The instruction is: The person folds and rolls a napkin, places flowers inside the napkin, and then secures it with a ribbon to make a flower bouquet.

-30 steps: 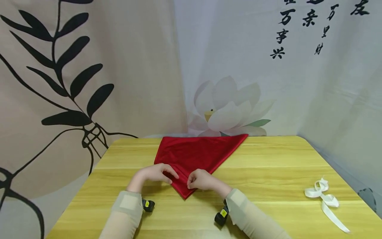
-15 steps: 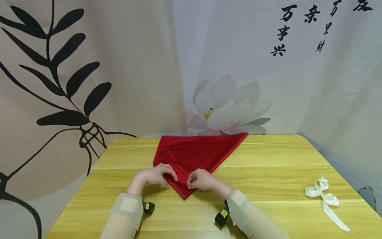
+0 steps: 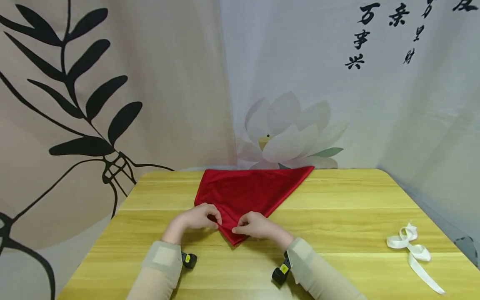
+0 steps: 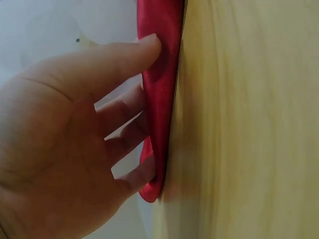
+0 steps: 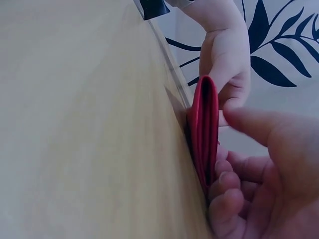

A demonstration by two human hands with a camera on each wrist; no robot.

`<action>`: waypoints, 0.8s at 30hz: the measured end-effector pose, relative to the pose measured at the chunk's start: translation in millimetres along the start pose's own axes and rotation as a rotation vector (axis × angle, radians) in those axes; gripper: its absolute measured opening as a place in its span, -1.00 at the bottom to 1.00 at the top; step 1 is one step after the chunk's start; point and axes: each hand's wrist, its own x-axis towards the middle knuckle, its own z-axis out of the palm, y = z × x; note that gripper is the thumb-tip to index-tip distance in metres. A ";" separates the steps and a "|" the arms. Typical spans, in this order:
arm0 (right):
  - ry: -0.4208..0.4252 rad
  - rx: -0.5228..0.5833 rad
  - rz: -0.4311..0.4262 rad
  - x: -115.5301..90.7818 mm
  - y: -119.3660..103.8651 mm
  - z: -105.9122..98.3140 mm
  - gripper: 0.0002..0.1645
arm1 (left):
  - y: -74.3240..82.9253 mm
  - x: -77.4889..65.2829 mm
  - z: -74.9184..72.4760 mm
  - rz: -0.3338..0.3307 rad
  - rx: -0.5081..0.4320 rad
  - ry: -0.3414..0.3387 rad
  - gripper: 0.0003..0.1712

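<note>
A shiny red cloth (image 3: pixel 251 189) lies folded in layers on the table, its pointed corner (image 3: pixel 235 239) towards me. At the left edge near this corner, my left hand (image 3: pixel 198 217) pinches the cloth between thumb and fingers. The left wrist view has the thumb (image 4: pixel 149 52) on one face, while the fingers reach behind the edge. My right hand (image 3: pixel 258 226) is at the corner's right side with its fingers curled. In the right wrist view its thumb (image 5: pixel 239 117) and fingertips (image 5: pixel 227 194) meet the folded layers (image 5: pixel 204 127); the grip itself is partly hidden.
A loosely looped white ribbon (image 3: pixel 414 254) lies at the table's right side. Black wrist cameras (image 3: pixel 281 273) hang below both sleeves. Behind the wooden table (image 3: pixel 337 233) hangs a printed curtain (image 3: pixel 180 91); the cloth reaches the far edge.
My left hand's thumb and fingers have come together on the cloth's edge. The right thumb has moved slightly left. The near corner has drawn back a little. The head view has shifted slightly.
</note>
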 end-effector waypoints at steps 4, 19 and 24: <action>0.005 -0.058 -0.018 -1.0 -3.9 1.0 -0.61 | -0.4 0.7 -1.1 0.010 0.013 0.009 -0.96; 0.034 -0.281 -0.135 -7.2 -18.7 8.2 -0.62 | 10.8 -3.1 -2.3 0.030 0.009 0.052 -0.95; 0.085 -0.398 -0.147 -10.8 -27.2 8.1 -0.60 | 12.0 0.1 -3.6 0.063 0.010 0.046 -0.93</action>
